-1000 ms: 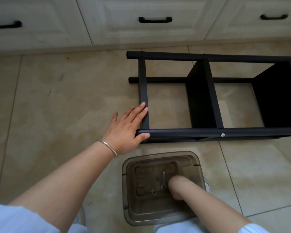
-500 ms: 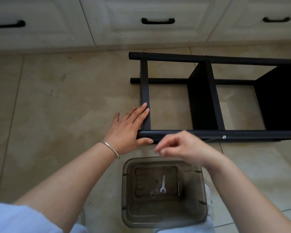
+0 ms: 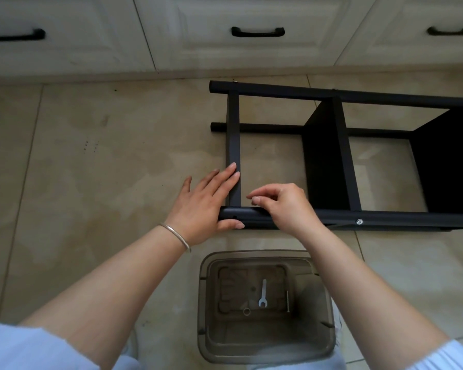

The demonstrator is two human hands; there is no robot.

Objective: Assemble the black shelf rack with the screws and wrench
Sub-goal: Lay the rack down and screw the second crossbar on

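The black shelf rack (image 3: 398, 218) lies on its side on the tiled floor, with one silver screw (image 3: 359, 221) seated in its near tube. My left hand (image 3: 206, 204) lies flat at the rack's left corner, fingers straight along the cross slat and thumb against the near tube beside an open screw hole (image 3: 234, 217). My right hand (image 3: 284, 206) hovers over the near tube just right of that corner. Its fingertips pinch something small, apparently a screw, which the fingers hide. The small silver wrench (image 3: 263, 293) lies in a clear plastic bin (image 3: 202, 289) with a washer ring (image 3: 246, 311) and a long screw (image 3: 288, 301).
White cabinet doors (image 3: 257, 62) with black handles run along the far side, close behind the rack. The bin stands between my forearms, just in front of the rack. Bare beige tile stretches to the left.
My right hand came up out of the bin with its fingertips pinched and moved forward over the rack's near tube. My left hand stayed on the corner.
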